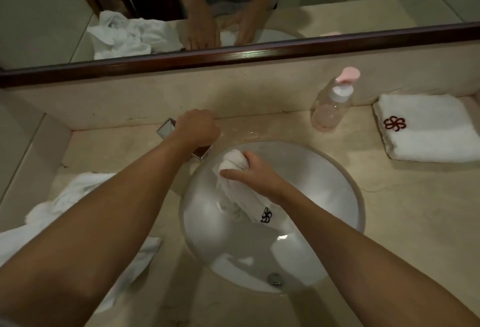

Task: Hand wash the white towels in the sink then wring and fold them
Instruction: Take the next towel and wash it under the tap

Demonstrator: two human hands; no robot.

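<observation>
Rinsing stage, apparently: right hand (253,170) clamped around bunched towel (241,183) in sink (345,196); left hand (198,126) curled over tap (168,129). Next, probably wringing two-handed.

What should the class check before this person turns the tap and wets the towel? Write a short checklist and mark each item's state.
1. Left hand on the faucet handle: ok.
2. Right hand grips the wet towel: ok.
3. Towel sits over the sink below the spout: ok.
4. Water running: cannot tell.
5. Soap bottle close by: ok.
6. Folded towel apart from the basin: ok.
</observation>
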